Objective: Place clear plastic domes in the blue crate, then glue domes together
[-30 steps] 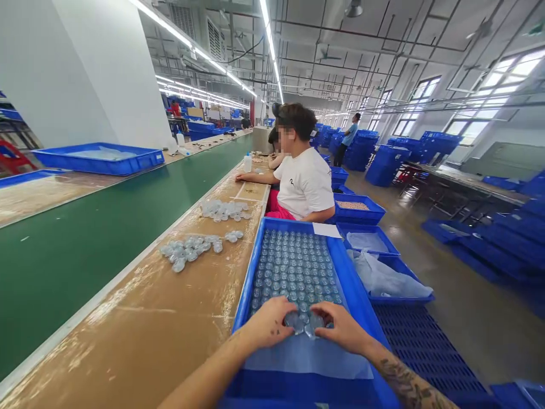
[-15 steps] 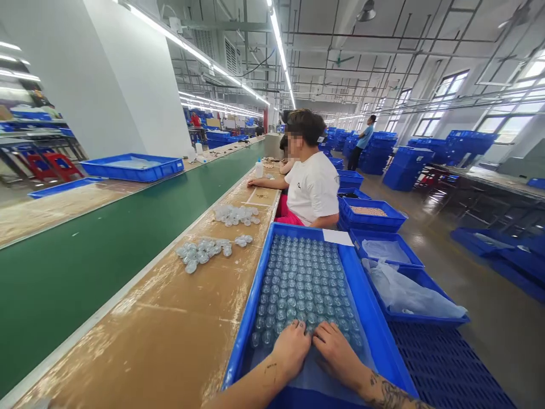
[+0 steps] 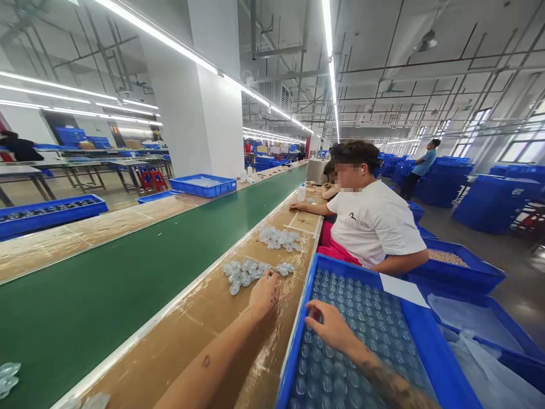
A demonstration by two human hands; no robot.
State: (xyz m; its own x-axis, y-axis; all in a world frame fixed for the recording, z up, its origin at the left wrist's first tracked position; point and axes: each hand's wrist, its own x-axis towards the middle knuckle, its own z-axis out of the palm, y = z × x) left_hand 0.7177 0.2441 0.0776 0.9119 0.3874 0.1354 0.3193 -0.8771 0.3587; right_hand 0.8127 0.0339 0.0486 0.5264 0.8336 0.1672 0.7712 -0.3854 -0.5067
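Observation:
My left hand (image 3: 264, 294) reaches over the brown bench to a small pile of clear round parts (image 3: 242, 272). Its fingers are curled at the pile's near edge, and what they hold is hidden. My right hand (image 3: 326, 326) lies inside the blue tray (image 3: 430, 341), with fingers spread flat on the rows of clear parts (image 3: 366, 318) that fill it. The tray sits at the bench's right edge, close in front of me.
A second pile of clear parts (image 3: 279, 238) lies farther along the bench. To the left runs a green conveyor belt (image 3: 128, 284). A seated co-worker in a white shirt (image 3: 374, 221) works just beyond the tray. Blue bins (image 3: 460, 267) and a plastic bag (image 3: 481, 346) stand on the right.
Both hands were together on the parts at the tray's near end. My left hand has since moved out of the tray to the pile on the bench, and the view has swung left and up.

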